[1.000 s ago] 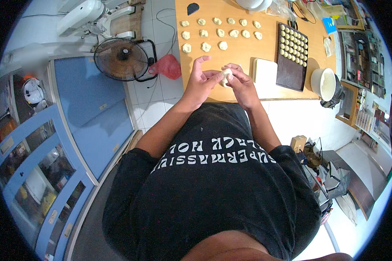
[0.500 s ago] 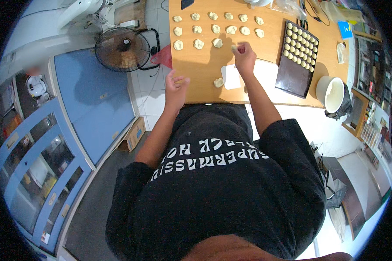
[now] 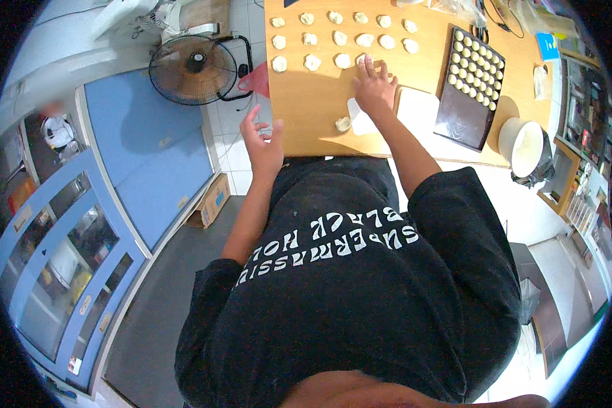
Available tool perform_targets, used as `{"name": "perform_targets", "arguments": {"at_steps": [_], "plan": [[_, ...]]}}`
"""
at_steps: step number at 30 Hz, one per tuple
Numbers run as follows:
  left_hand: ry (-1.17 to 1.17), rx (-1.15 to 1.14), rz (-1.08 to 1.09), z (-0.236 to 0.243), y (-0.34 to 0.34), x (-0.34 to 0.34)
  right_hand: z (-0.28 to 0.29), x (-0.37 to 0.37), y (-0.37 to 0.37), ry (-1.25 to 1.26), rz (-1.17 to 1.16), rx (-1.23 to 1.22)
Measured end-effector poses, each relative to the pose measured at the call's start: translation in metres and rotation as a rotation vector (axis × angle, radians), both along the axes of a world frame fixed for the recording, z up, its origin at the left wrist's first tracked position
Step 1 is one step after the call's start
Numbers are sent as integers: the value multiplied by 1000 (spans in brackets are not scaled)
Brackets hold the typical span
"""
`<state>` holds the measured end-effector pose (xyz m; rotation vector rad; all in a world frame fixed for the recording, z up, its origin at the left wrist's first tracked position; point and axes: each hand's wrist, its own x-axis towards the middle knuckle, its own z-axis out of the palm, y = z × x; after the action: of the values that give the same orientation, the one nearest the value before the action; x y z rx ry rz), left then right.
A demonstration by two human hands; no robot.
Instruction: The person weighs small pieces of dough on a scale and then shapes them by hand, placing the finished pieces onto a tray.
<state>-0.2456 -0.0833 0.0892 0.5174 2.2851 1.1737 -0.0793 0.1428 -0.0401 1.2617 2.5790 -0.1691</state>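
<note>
My right hand lies flat on the wooden table, fingers apart, with its fingertips on a pale dough piece at the near row. Several flattened dough pieces sit in three rows beyond it. One loose dough lump lies near the table's front edge, beside a small white scraper. My left hand hovers at the table's left front corner, fingers spread and holding nothing.
A dark tray of small white balls and a white board lie to the right. Further right stands a white bowl. On the floor at left are a fan, a red dustpan, blue cabinets and a cardboard box.
Both hands were together working a dough piece before my chest. The right hand then reached out to the near row and set it down; the left hand drew back to the left, open.
</note>
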Motion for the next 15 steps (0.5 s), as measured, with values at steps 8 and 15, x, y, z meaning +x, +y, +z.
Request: {"name": "perform_targets", "arguments": {"at_steps": [8,15], "plan": [[-18,-17,-175,-5,-17,-21,-11,0,-5,83,-46,-34],[-49,11,-90,-22,-67,-48,10,-9,9,160,-129,-196]]}}
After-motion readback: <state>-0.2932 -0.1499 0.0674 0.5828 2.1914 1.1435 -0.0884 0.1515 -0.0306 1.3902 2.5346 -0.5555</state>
